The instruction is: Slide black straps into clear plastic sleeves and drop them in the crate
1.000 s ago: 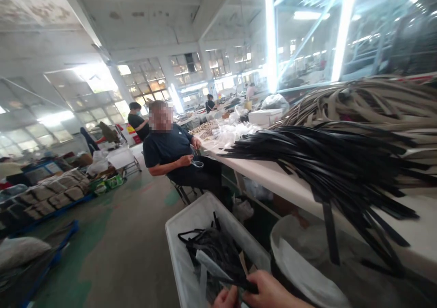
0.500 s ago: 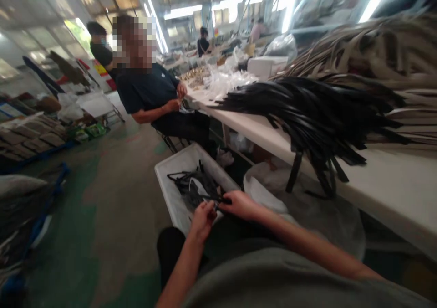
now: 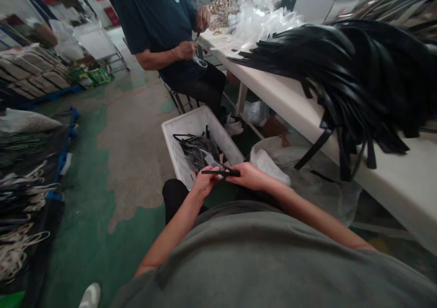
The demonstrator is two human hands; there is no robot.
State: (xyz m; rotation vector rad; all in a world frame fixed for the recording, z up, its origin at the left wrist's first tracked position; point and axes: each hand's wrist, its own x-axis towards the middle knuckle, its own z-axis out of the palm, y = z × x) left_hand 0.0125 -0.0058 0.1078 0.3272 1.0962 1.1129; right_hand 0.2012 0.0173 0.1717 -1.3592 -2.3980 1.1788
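My left hand (image 3: 205, 183) is closed with its fingers around a short black strap (image 3: 220, 173), held just above my lap. From the other side my right hand (image 3: 249, 176) pinches the same strap near its right part. Something pale and translucent (image 3: 210, 158) shows just beyond my fingers; I cannot make out what it is. Past my hands stands a white plastic bin (image 3: 177, 160) holding a heap of black strips (image 3: 194, 151). A big bundle of long black straps (image 3: 344, 71) lies on the table to the right, its ends hanging over the edge.
The white table (image 3: 283, 103) runs along my right side. Across the bin sits a co-worker (image 3: 157, 21), both hands on a small item. Clear plastic bags (image 3: 259, 23) and a white box (image 3: 327, 2) stand farther back. Bundled goods lie on a blue pallet (image 3: 64, 148) at left.
My view has tilted down, so the bin and co-worker sit higher in the picture. Both hands still hold the black strap, which now lies more level between them.
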